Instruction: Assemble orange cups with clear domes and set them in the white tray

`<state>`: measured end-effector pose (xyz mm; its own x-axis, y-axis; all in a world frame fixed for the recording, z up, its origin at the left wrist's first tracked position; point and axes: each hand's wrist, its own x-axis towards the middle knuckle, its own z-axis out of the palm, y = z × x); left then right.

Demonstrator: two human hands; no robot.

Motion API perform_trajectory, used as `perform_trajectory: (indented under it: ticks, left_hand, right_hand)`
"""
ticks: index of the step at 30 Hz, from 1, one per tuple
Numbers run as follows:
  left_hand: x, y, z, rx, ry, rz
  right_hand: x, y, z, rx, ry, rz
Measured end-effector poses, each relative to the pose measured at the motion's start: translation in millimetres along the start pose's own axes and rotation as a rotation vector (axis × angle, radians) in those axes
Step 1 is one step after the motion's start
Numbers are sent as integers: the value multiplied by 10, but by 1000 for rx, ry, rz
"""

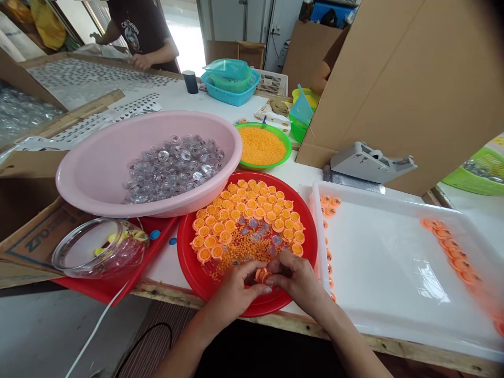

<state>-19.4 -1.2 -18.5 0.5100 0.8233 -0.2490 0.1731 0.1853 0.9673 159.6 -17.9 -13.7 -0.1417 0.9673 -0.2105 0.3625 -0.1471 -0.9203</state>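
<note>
Over the front of a red round tray [186, 262], my left hand [236, 286] and my right hand [297, 275] meet, both with fingers pinched. Between their fingertips are small orange plastic cups [263, 275], one or more in each hand as far as I can see. Behind my hands the tray carries many orange cups [224, 214] filled with yellow-orange beads. Loose orange beads [240, 245] and several clear caps [255, 231] lie in the middle of it. My fingers partly hide the cups I hold.
A pink basin [90, 173] of clear caps [177, 168] overhangs the tray's left. Behind is a green bowl [289, 152] of orange beads. At right, a white tray [378, 252] has orange pieces along its sides. A tape dispenser [370, 163] stands by a cardboard panel [378, 79]. Another person [142, 37] works at back left.
</note>
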Motion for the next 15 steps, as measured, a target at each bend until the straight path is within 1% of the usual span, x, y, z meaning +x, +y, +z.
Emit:
perform_trajectory:
  ticks: [3, 7, 9, 13, 15]
  left_hand:
    - [-5, -14, 26, 9, 39, 25]
    - [-17, 18, 41, -2, 100, 61]
    - [-24, 36, 52, -31, 128, 96]
    - [-33, 33, 85, -145, 184, 106]
    - [-43, 32, 90, -165, 211, 110]
  right_hand:
    - [-3, 57, 21, 79, 15, 33]
    - [-20, 75, 42, 311, -4, 130]
    - [-30, 50, 41, 376, 16, 147]
    - [-47, -20, 40, 287, 114, 80]
    - [-55, -43, 56, 246, 145, 56]
